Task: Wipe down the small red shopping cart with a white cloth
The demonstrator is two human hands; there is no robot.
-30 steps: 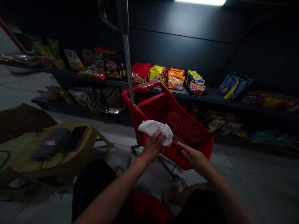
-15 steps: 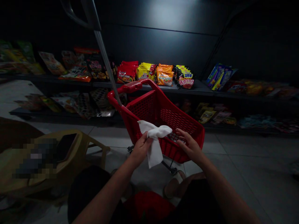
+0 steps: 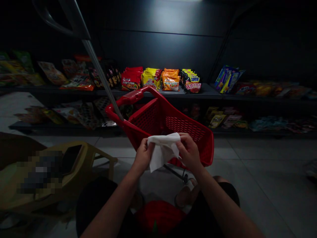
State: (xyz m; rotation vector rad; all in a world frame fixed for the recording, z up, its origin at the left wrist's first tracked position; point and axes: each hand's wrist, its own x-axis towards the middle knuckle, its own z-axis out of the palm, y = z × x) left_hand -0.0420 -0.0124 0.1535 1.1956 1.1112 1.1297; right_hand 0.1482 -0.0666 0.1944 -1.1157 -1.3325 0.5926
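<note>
We are facing long dark shelves (image 3: 210,94) with snack packets (image 3: 151,77) lying on them. On the tiled floor (image 3: 247,172) a red cart (image 3: 190,130) is standing just before our knees, and its grey pole (image 3: 99,71) is leaning up to the left. A yellow stool (image 3: 99,155) is standing at the left, near the cart. We are holding a white cloth (image 3: 162,150) in front of the cart's near rim. Our left hand (image 3: 142,157) is gripping its left edge and our right hand (image 3: 189,150) is pinching its upper right corner, so the cloth is hanging between them.
</note>
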